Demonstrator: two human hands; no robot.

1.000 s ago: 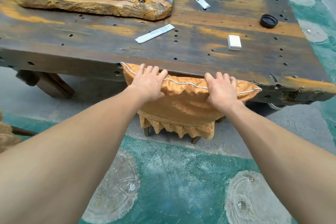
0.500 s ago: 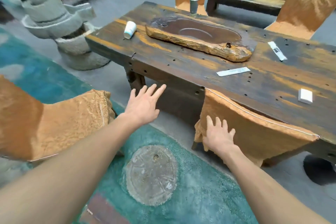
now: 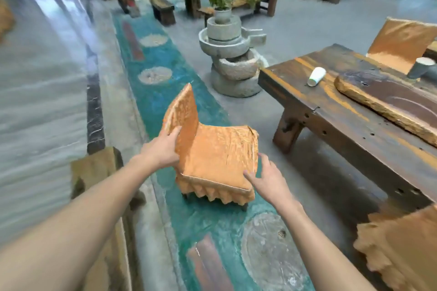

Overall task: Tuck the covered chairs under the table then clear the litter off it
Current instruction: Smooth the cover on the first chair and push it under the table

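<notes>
Left hand [image 3: 163,149] clasps the backrest edge of the orange fabric-covered wooden chair [image 3: 212,151]; right hand [image 3: 264,179], fingers spread, rests at the seat's 4 o'clock corner. Chair stands apart, 9 o'clock of the dark plank table [image 3: 354,125]. Loose cover likely slips; grip the rigid frame.

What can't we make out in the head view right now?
- Chair legs: mostly hidden by its cover skirt.
- Left hand fingers: behind the chair back, so grip unclear.
- Table: cut off at the right edge.
- Grey cup: base hidden by the slab.
- Background furniture: blurred.
</notes>
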